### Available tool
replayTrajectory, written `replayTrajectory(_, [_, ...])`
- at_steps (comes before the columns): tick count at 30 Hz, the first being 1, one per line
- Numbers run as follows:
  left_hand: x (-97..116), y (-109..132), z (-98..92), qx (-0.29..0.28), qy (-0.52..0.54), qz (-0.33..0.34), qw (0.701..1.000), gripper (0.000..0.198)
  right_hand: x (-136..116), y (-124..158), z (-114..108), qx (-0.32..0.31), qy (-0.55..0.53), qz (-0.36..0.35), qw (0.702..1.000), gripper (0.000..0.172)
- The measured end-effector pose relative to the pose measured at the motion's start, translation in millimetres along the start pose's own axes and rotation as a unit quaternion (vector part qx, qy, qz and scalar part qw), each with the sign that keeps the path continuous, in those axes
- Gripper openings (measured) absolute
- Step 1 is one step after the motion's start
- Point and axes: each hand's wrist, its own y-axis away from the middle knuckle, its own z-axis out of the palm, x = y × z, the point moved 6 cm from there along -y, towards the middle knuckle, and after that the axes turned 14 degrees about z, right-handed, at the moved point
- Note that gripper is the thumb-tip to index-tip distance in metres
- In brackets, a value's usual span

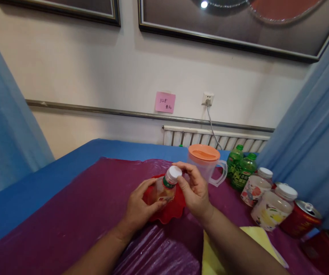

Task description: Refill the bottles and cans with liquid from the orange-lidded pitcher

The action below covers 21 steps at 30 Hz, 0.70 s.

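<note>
My left hand (139,208) is wrapped round the body of a small clear bottle (164,188) with a white cap (173,173) and a green band. My right hand (193,188) pinches that white cap from the right with thumb and fingers. The bottle is tilted and held just above a red scalloped bowl (172,211), which rests on the purple plastic sheet (75,217).
A clear jug with an orange lid (205,160) stands behind the bowl. To the right stand two green bottles (241,168), two white-capped jars (270,202) and red cans (300,219). A yellow cloth (213,256) lies under my right forearm. Blue curtains hang on both sides.
</note>
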Motion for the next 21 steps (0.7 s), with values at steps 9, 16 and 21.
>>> replayTrajectory(9, [3.5,-1.0,-0.6,0.008,-0.007,0.027,1.000,0.056,0.6,0.5,12.5,-0.034,0.003,0.091,0.995,0.061])
replayTrajectory(16, [-8.2,-2.9,-3.0,0.018,0.011,0.017,1.000,0.070,-14.5,-15.3,27.9,-0.065,0.147,0.186,0.969,0.035])
replayTrajectory(21, [-4.2,-7.8,-1.5,-0.006,0.071,0.019,0.997,0.076,-57.7,-4.1,-32.4,0.027,0.126,0.116,0.985,0.039])
